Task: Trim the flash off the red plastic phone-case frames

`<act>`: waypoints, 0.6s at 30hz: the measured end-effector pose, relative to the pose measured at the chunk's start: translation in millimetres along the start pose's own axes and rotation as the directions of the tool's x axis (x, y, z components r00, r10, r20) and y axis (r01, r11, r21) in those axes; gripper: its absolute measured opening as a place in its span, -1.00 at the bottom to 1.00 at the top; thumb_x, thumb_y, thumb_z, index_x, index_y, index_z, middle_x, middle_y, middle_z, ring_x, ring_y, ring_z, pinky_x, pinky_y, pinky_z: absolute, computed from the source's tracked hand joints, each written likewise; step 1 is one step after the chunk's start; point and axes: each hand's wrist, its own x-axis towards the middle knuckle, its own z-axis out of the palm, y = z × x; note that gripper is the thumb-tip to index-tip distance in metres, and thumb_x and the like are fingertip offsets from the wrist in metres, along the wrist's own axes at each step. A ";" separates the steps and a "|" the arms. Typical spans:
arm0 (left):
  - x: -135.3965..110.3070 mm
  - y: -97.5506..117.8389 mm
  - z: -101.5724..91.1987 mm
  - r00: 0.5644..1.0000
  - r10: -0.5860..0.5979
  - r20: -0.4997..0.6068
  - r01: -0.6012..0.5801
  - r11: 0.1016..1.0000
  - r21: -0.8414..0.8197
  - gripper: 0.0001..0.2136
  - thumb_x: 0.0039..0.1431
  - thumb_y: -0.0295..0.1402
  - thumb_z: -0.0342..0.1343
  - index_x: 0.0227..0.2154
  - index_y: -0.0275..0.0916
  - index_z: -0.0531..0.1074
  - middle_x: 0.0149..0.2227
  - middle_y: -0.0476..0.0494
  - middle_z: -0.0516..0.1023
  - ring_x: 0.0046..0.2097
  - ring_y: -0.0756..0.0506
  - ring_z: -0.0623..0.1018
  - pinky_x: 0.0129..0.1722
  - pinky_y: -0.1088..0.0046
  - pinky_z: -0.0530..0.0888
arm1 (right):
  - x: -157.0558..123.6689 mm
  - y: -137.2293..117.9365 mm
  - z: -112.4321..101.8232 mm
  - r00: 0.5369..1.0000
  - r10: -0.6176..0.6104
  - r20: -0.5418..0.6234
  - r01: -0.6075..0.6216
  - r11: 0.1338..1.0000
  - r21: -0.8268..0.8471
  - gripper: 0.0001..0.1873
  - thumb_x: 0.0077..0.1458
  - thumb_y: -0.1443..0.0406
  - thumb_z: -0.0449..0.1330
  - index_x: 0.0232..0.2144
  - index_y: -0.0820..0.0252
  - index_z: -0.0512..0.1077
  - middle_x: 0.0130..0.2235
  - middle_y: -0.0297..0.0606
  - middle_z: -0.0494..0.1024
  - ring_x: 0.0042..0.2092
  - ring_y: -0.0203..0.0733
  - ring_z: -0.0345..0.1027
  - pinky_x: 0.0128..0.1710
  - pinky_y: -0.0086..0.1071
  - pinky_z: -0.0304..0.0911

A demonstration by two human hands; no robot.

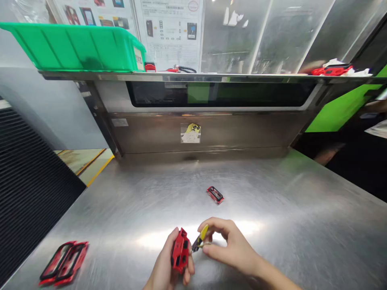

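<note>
My left hand (165, 257) is closed around a red plastic frame (180, 250) with black inserts, held up on its edge near the bench front. In my right hand (231, 245) is a pair of small nippers (199, 238) with yellow handles. Their dark metal tip points down-left and comes close to the right side of the red frame; whether it touches cannot be made out. Beyond my hands, a similar red and black frame (215, 195) lies flat on the bench. Two more red and black frames (64, 262) lie side by side at the front left.
The metal bench (136, 193) has a back panel with a small bagged yellow item (191, 133). Above runs a shelf (211, 77) bearing a green bin (81, 48) and red parts (332, 69). A black ribbed surface (30, 193) borders the left; a person's arm (375, 105) shows at far right.
</note>
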 end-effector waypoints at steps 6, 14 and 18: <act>3.2 -7.5 -6.2 0.995 -0.064 -0.071 0.076 0.981 0.180 -0.32 -0.19 0.33 -0.11 -0.84 -0.30 0.30 -0.85 0.03 0.22 -0.79 0.14 0.15 -0.74 0.60 -0.05 | -7.0 0.2 15.1 0.981 -0.175 0.085 0.190 0.956 -0.224 -0.83 -0.15 0.35 0.26 -0.38 0.21 0.50 -0.46 -0.30 0.49 -0.42 -0.25 0.29 -0.36 -0.42 0.24; 4.0 -8.4 -4.9 0.994 -0.072 -0.077 0.084 0.983 0.166 -0.33 -0.23 0.33 -0.08 -0.83 -0.29 0.29 -0.86 0.04 0.20 -0.78 0.15 0.15 -0.76 0.62 -0.07 | -6.3 7.1 21.8 0.939 -0.325 0.110 0.343 0.892 -0.294 -0.83 0.02 0.24 0.20 -0.33 0.20 0.48 -0.47 -0.27 0.52 -0.44 -0.25 0.32 -0.38 -0.45 0.25; 3.4 -7.0 -3.1 0.995 -0.057 -0.087 0.072 0.982 0.175 -0.33 -0.25 0.34 -0.08 -0.83 -0.29 0.28 -0.85 0.03 0.21 -0.78 0.15 0.16 -0.75 0.62 -0.05 | -7.4 7.6 22.5 0.930 -0.352 0.109 0.368 0.876 -0.312 -0.84 0.04 0.24 0.21 -0.32 0.20 0.47 -0.46 -0.27 0.52 -0.44 -0.26 0.32 -0.38 -0.46 0.25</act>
